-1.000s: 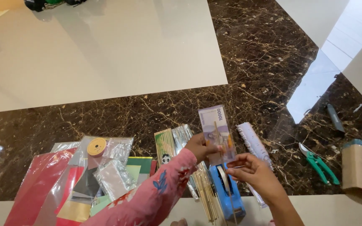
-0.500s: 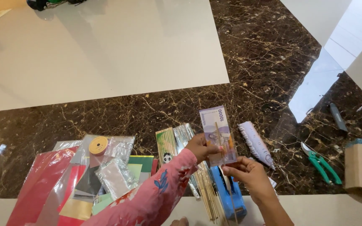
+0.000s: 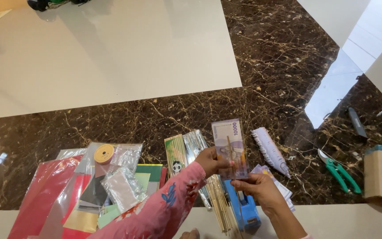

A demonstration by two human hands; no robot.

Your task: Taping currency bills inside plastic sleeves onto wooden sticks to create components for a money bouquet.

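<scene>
2 hands share 1 purple banknote [image 3: 231,148], held upright above the floor [image 3: 111,66] clutter. Left hand [image 3: 212,161], pink floral sleeve, pinches its left edge, fingers curled. Right hand [image 3: 258,187] grips the bottom edge, thumb on top. 1 thin stick [image 3: 230,155] runs up the note's face; which hand holds it is hard to tell. Blue tool [image 3: 244,208] below is partly covered by the right hand. Bamboo sticks [image 3: 219,203] run off the frame bottom.
</scene>
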